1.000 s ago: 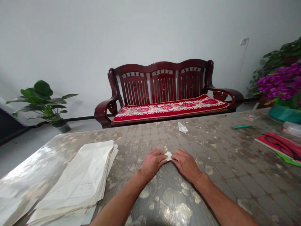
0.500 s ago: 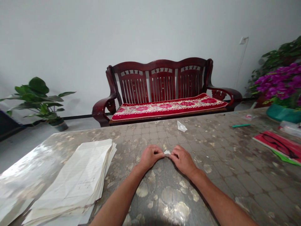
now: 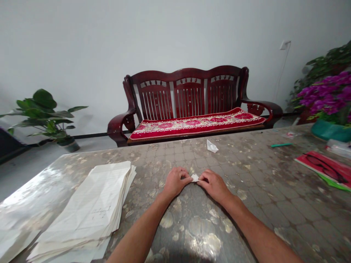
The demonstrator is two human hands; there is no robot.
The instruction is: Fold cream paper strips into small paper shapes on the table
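Note:
Between my two hands is a small piece of folded white paper [image 3: 195, 178], pinched at both ends just above the table. My left hand [image 3: 177, 180] grips its left end between thumb and fingers, and my right hand [image 3: 212, 183] grips its right end the same way. Fingers cover much of the paper, so its full shape cannot be made out. Beyond my hands stands a little folded paper boat [image 3: 212, 146], near the far edge of the table [image 3: 153, 160].
A stack of white paper sheets [image 3: 90, 204] lies at the left. On the right are a green pen [image 3: 281, 145], a red booklet [image 3: 309, 160] with dark glasses [image 3: 326, 167] on it, and purple flowers in a teal pot [image 3: 330, 131]. A wooden bench [image 3: 189, 98] stands behind.
Both hands keep their pinch on the folded paper. They have shifted very little, and slightly more of the paper's white shows between the fingertips.

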